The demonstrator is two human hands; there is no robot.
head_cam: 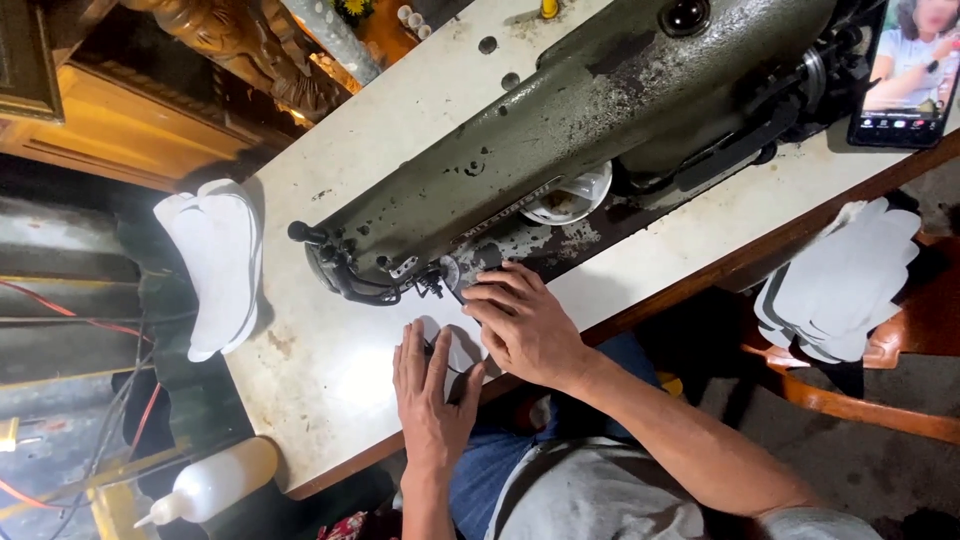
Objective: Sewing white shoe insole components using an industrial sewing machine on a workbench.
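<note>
A worn grey-green sewing machine [590, 120] lies across a white table [330, 360]. My left hand [430, 390] rests flat, fingers spread, on a small white cut piece [455, 350] lying on the table just in front of the needle area [430, 285]. My right hand [525, 325] presses on the same piece from the right, its fingertips close to the presser foot. Neither hand lifts the piece; both hold it down against the table.
A stack of white shaped pieces [215, 265] sits at the table's left edge. Another stack [840, 285] lies on a wooden seat at right. A phone [905, 70] leans at the top right. A white squeeze bottle [210, 482] lies below the table's left corner.
</note>
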